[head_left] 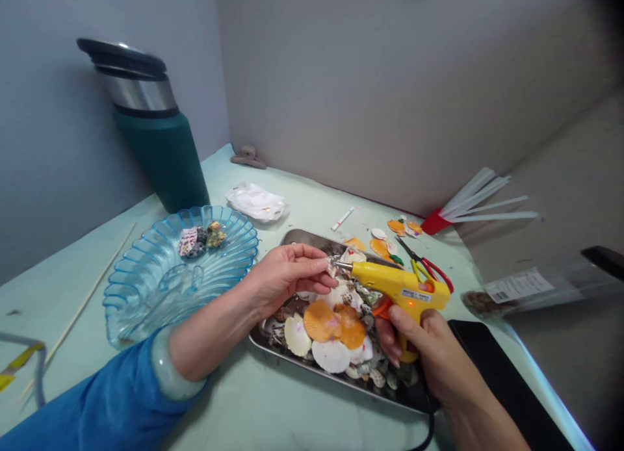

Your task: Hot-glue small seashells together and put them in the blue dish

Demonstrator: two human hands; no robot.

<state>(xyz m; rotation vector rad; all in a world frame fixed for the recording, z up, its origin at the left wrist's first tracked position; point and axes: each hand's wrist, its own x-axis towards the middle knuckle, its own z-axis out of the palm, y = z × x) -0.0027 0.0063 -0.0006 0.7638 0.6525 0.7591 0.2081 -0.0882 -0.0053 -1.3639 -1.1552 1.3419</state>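
My left hand [287,275] pinches a small shell [332,266] over a metal tray [312,366] heaped with orange and white seashells [331,327]. My right hand [429,353] grips a yellow hot glue gun [402,288], its orange light on. The gun's nozzle touches the small shell in my left fingers. A black cord runs down from the gun past my right wrist.
A blue shell-shaped glass dish [170,269] with a few small shells stands at the left. Behind it stands a dark green flask [153,126]. Red-handled scissors [429,266], glue sticks in a red holder [468,204], a white bag [256,201] and a thin wooden skewer [78,308] lie around.
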